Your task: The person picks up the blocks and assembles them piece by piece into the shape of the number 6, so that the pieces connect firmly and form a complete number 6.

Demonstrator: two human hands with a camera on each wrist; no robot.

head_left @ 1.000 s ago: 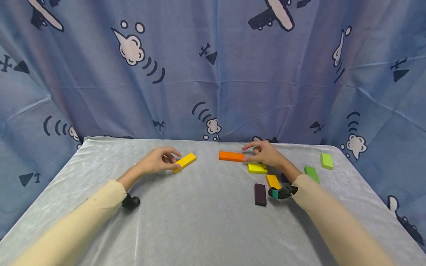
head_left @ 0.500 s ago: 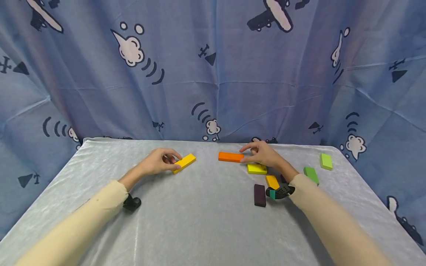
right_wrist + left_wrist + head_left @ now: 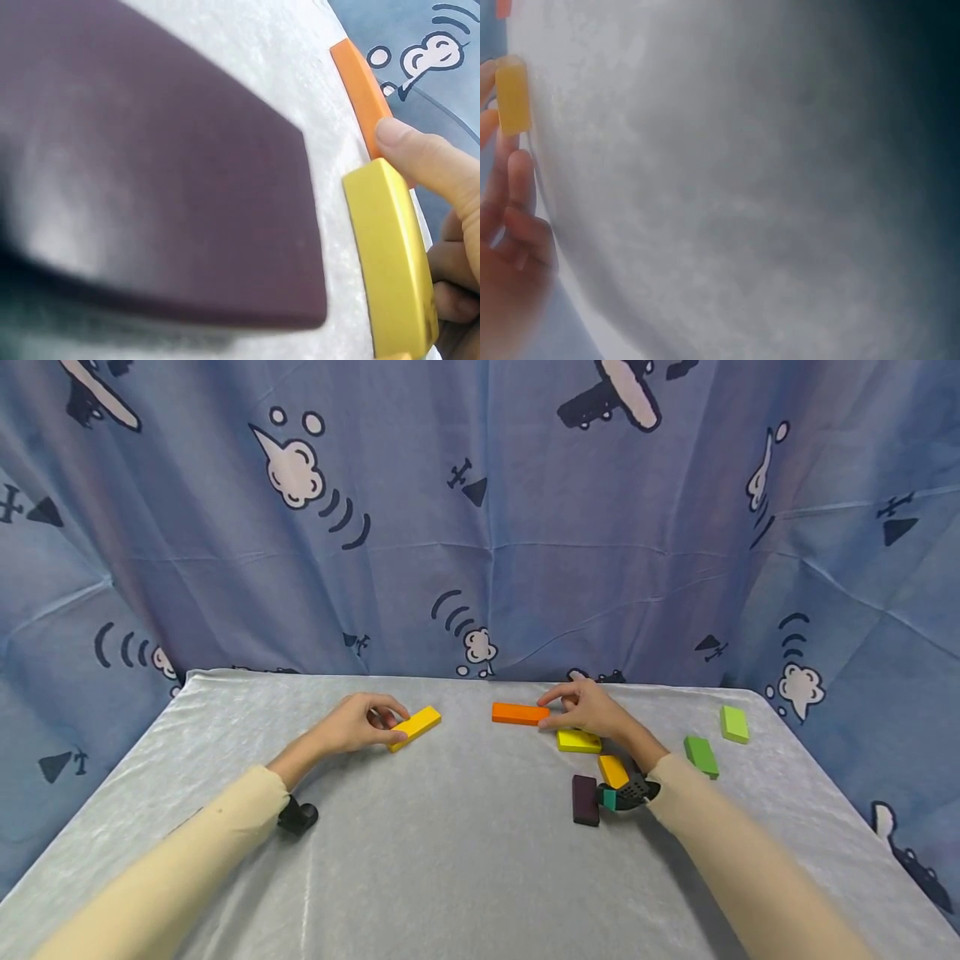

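While both hands pinch blocks | left hand (image 3: 352, 725): yellow block (image 3: 416, 727) | right hand (image 3: 588, 710): orange block (image 3: 521, 713) (end hidden)

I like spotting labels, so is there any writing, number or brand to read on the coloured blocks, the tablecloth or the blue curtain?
None to read in any view.
The flat orange wooden block and the yellow-orange wooden block are plain.
The blue fabric curtain shows only cartoon planes and clouds.
The pale grey tablecloth is bare of print.
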